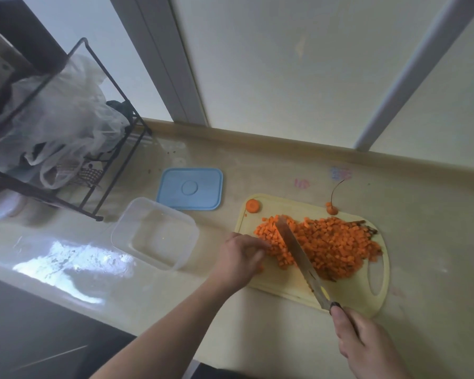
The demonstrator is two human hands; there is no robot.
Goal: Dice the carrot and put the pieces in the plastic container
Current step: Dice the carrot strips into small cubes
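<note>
right hand (367, 348) grips knife (298, 255) | diced carrot (331, 247) | no legible writing

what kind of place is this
Most likely a home kitchen counter: a cutting board heaped with diced carrot, a knife held in the right hand, and a clear plastic container nearby.
</note>
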